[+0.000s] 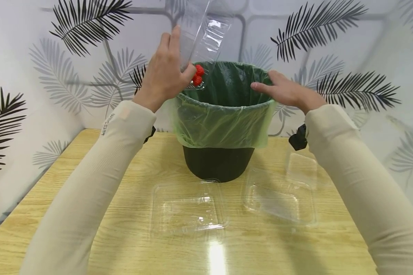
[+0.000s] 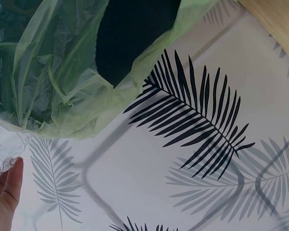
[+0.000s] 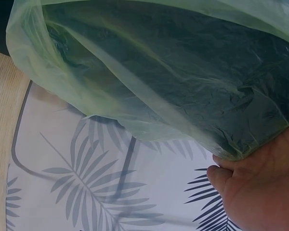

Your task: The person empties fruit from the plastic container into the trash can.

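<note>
In the head view my left hand [image 1: 168, 68] grips a clear plastic container [image 1: 206, 36], tilted over the left rim of a black trash bin [image 1: 218, 162]. Two bumpy red berry-like pieces [image 1: 198, 75] show by the thumb, at the container's lower end. A thin green trash bag [image 1: 223, 124] lines the bin and folds down over its outside. My right hand [image 1: 289, 89] holds the bin's right rim through the bag, thumb on the inner side. The left wrist view catches only some fingers [image 2: 12, 185] against the clear plastic; in the right wrist view the right hand [image 3: 265, 187] touches the bag's edge.
On the wooden table [image 1: 124, 236], a clear plastic container [image 1: 189, 208] lies in front of the bin. Another clear container [image 1: 280, 198] is to its right, with a further clear piece [image 1: 302, 168] behind near the right sleeve. A leaf-patterned wall [image 1: 99, 76] stands close behind.
</note>
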The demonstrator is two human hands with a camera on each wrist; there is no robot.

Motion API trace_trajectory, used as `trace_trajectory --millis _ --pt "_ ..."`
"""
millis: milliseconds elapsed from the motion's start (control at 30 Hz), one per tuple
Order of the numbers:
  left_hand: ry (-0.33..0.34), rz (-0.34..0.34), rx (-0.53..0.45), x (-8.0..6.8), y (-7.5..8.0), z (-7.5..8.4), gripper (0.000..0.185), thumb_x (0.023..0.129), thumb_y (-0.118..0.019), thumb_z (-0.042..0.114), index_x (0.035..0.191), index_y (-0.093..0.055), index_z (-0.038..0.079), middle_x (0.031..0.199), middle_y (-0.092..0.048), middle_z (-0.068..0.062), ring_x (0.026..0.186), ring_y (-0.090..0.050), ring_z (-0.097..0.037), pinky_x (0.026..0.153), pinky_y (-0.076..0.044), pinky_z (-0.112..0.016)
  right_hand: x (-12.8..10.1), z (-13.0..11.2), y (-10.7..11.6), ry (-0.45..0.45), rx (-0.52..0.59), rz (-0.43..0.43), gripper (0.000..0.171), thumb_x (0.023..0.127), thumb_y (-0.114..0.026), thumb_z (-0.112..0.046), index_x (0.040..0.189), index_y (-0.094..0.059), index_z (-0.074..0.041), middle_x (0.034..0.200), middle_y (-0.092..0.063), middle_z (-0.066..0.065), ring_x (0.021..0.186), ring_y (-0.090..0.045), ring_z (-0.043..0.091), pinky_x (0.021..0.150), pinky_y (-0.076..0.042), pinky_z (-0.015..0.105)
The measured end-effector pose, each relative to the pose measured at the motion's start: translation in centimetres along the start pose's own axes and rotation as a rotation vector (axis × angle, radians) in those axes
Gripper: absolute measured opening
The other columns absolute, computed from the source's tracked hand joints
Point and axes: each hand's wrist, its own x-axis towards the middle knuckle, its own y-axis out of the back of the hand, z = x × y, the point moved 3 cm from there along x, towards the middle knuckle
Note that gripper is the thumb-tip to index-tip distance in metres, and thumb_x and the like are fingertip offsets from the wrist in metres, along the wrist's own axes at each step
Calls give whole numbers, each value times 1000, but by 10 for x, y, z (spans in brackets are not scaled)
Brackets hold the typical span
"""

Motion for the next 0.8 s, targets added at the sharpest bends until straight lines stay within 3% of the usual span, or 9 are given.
trace_trajectory --millis 333,800 --pt "-136 84 74 -2 0 1 73 83 -52 17 147 -23 -5 121 -44 -25 97 -48 -35 77 -51 -44 1 -1 0 -3 6 -8 95 93 -26 -67 147 25 -8 156 25 12 145 19 32 118 4 54" --pt "-139 136 64 -2 10 -3 73 85 -53 18 146 -21 -7 121 -43 -25 106 -49 -36 94 -48 -41 1 -2 0 -2 -16 6 95 94 -26 -66 147 24 -5 156 24 15 145 19 33 118 5 53"
